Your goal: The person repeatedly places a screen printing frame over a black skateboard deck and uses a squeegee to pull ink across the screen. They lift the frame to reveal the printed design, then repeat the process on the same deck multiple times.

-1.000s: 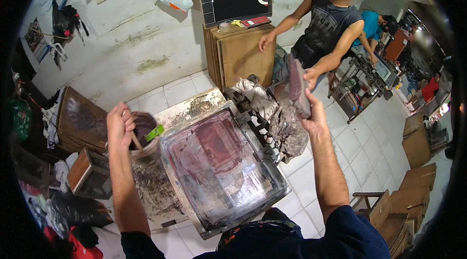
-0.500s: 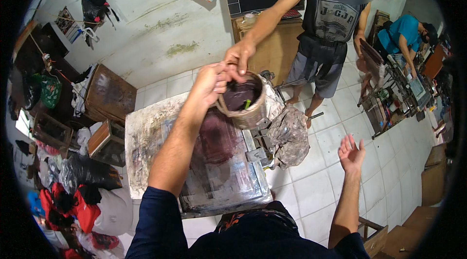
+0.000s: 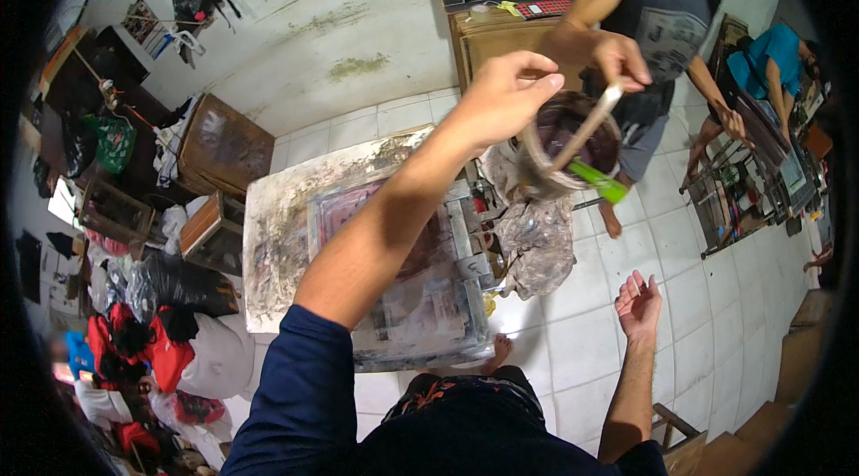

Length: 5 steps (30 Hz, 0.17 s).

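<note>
**A pot of dark ink held high over the printing frame**

Nearest the wearer, the right hand [image 3: 638,304] hangs low over the white floor tiles [image 3: 573,342], palm up, fingers loosely spread and holding nothing. Left of it stands the worktop [image 3: 277,234], pale and heavily smeared, carrying a screen frame [image 3: 403,297] with a reddish stain in its mesh. A crumpled, stained plastic sheet [image 3: 537,243] droops off the worktop's right edge.

Farther out, the left hand [image 3: 506,96] is raised at arm's length, fingers pinching the near rim of a round ink pot [image 3: 573,140] held in the air above the worktop's far right corner. The pot's mouth tips toward the wearer, showing dark purple inside. A pale stick with a green end [image 3: 591,149] lies across it, its long axis running from far right to near right; another person's hand [image 3: 617,60] grips its far end.

Beyond stand a brown cabinet [image 3: 492,38] and a stained white wall [image 3: 340,20].
</note>
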Available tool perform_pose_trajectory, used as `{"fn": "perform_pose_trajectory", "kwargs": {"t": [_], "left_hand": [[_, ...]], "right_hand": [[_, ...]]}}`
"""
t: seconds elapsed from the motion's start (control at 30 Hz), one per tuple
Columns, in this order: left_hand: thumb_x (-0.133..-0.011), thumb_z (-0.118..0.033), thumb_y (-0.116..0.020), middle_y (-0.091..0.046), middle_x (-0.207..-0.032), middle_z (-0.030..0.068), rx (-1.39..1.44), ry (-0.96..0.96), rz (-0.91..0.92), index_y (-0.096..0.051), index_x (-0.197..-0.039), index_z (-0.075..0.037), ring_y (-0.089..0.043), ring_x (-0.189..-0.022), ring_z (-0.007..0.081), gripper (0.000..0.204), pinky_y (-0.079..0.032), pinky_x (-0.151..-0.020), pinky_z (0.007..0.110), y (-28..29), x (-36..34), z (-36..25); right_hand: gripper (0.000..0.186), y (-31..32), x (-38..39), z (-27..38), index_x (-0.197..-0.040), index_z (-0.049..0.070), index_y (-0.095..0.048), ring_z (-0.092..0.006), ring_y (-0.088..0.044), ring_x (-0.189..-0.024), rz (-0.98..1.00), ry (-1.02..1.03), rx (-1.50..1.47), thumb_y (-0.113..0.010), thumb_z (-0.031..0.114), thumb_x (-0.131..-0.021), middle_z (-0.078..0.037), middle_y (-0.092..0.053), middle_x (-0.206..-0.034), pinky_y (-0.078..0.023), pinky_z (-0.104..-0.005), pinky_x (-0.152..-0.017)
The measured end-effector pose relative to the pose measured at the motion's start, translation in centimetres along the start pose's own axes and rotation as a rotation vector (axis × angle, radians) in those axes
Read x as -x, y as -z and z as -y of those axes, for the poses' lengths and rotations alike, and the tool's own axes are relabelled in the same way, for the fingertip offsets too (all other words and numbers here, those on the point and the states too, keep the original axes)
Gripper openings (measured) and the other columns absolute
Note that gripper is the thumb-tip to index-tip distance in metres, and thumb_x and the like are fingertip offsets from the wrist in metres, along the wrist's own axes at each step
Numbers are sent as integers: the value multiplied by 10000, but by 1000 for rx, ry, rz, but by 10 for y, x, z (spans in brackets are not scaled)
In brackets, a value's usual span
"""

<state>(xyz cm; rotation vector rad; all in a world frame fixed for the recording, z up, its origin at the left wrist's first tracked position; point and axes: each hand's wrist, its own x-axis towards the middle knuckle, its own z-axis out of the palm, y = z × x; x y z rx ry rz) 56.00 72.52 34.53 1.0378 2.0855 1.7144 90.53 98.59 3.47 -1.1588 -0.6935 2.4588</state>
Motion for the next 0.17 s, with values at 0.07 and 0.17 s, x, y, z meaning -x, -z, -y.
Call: {"fn": "perform_pose_trajectory", "kwargs": {"t": [0.07, 0.17], "left_hand": [[-1014, -213, -678, -710, -1101, 75, 346, -144, 52, -634, -1217, 30, -655, -982, 144, 320, -520, -881, 286, 23, 59, -26], [-983, -282, -659, -692, -1032, 123, 696, -135, 91, -628, -1112, 14, -667, -944, 211, 324, -529, -857, 379, 43, 183, -97]], "right_hand": [[489, 24, -17, -24, -1222, 100, -631, -196, -668, -843, -12, -21, 187, -578, 542, -1019, -50, -682, -994, -534, -339, -666], [464, 84, -45, -81, -1204, 127, -639, -215, -667, -797, -173, -90, 740, -539, 544, -1027, -60, -669, -937, -512, -360, -638]]}}
